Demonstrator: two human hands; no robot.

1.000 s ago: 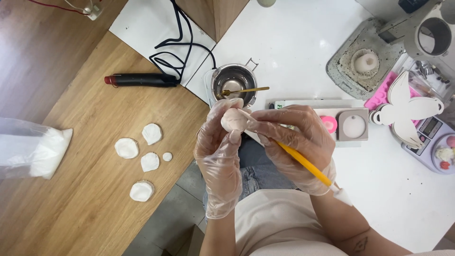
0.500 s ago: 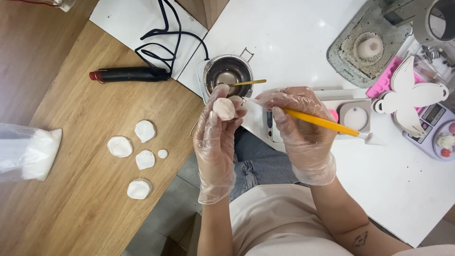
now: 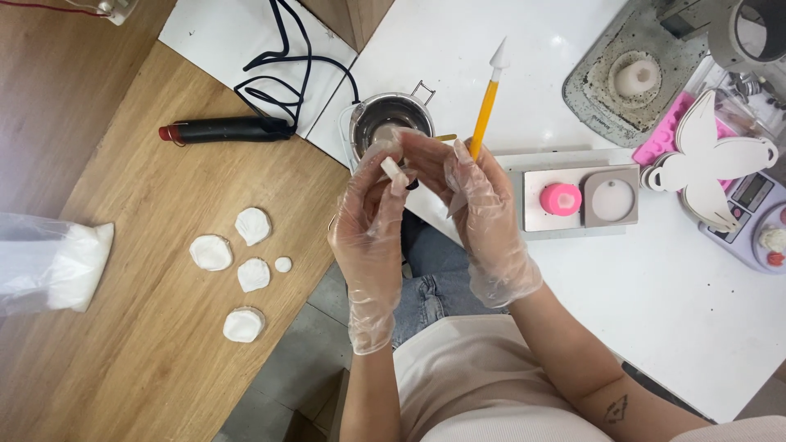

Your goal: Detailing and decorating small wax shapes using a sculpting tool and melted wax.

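Observation:
Both hands wear clear plastic gloves. My left hand (image 3: 370,229) pinches a small white wax piece (image 3: 391,170) between thumb and fingers, held edge-on over the gap between the two tables. My right hand (image 3: 483,214) touches that piece with its fingertips and grips a yellow sculpting tool (image 3: 486,102), which stands nearly upright with its white cone tip pointing away from me. Just beyond the hands sits a small metal melting pot (image 3: 391,119) with a wire handle.
Several white shell-shaped wax pieces (image 3: 237,266) lie on the wooden table at left, near a plastic bag of white flakes (image 3: 49,266). A black heat tool (image 3: 225,129) with cable lies farther back. On the white table: pink mould (image 3: 561,199), round white disc (image 3: 612,199), wooden butterfly cutout (image 3: 708,160), scale.
My right hand swung the yellow tool from lying sideways to standing upright. The white piece in my left hand turned from flat-on to edge-on. Both hands stayed in front of the pot.

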